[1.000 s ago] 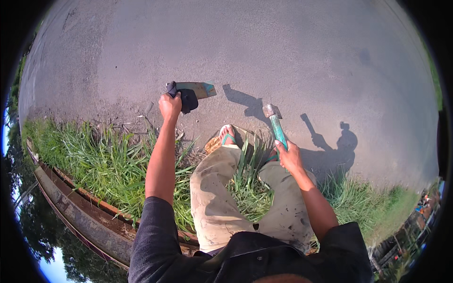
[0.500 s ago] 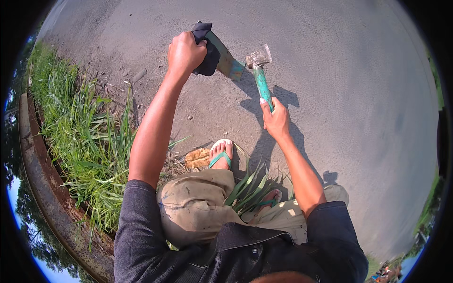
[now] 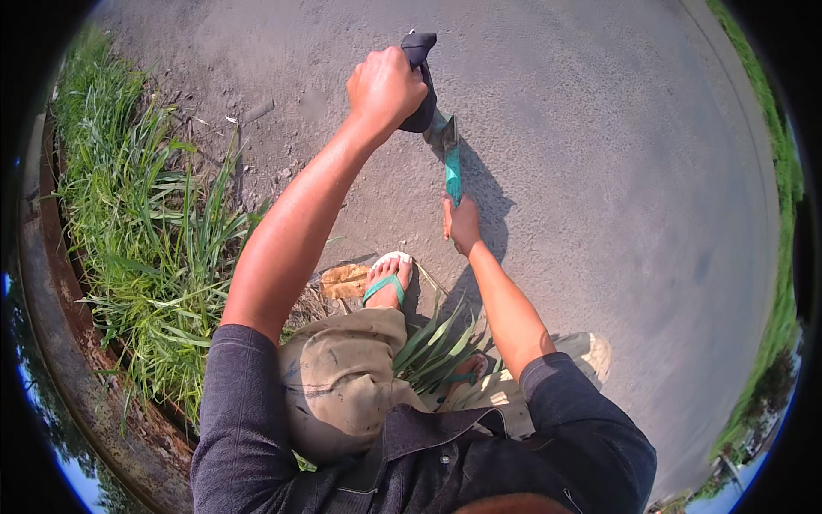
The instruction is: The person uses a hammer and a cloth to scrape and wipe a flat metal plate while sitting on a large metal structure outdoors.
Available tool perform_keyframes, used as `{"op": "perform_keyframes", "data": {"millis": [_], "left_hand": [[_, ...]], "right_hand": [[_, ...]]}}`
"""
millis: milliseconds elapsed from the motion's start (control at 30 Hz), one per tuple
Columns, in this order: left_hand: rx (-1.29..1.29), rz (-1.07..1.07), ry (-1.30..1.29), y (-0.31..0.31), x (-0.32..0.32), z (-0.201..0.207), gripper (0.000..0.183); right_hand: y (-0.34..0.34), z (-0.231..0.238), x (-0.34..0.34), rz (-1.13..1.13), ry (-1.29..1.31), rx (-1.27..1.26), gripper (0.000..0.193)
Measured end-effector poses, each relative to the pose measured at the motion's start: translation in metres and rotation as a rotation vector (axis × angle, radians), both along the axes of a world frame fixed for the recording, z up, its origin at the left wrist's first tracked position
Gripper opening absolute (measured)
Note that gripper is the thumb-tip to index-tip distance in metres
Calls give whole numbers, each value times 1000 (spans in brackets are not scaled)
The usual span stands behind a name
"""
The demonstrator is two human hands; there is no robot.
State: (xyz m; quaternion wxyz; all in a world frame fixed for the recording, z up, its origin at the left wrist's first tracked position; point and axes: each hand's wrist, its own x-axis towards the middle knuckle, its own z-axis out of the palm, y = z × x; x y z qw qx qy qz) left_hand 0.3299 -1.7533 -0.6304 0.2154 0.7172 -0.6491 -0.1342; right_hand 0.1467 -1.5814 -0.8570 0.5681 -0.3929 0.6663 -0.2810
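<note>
Closest to me I see my knees in dusty tan trousers, bent low in a squat, and my foot in a green flip-flop sandal flat on the grey paved ground. A few long green leaves poke up between my legs. Thick green grass grows along my left side, next to a rusty curved metal edge. A bit farther out, my right hand is closed around the bottom end of the hammer's teal handle. The handle points up and away from me. I cannot see the hammer's head clearly, because it sits right against the other tool. Farthest out, my left hand is a tight fist around the dark cloth-wrapped grip of a flat grey metal blade, and the blade slants down to meet the hammer. I think the good way to do this step is to keep my left fist very steady, so the blade does not wobble. I should make small, careful taps with the hammer. I should keep my toes back, since the sandal is near the tools.
</note>
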Motion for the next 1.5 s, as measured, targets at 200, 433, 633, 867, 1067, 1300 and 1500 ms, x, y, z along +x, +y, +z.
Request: {"op": "perform_keyframes", "data": {"millis": [200, 433, 633, 867, 1067, 1300, 1500], "left_hand": [[13, 130, -20, 14, 20, -6, 27], [37, 167, -43, 19, 12, -2, 26], [144, 175, -13, 22, 3, 19, 31], [157, 202, -13, 20, -4, 15, 31], [147, 168, 2, 21, -17, 19, 32], [197, 297, -51, 30, 0, 11, 35], [188, 320, -78, 20, 12, 9, 36]], "right_hand": [[-48, 102, 6, -91, 141, -238, 45], [-124, 204, 31, -462, -454, -1075, 48], [5, 8, 66, -109, -54, 257, 59], [-94, 168, 16, -222, -313, -464, 52], [-103, 124, 29, -509, -483, -950, 51], [-21, 41, 25, -97, -93, 169, 64], [-128, 214, 9, -312, -518, -695, 54]]}}
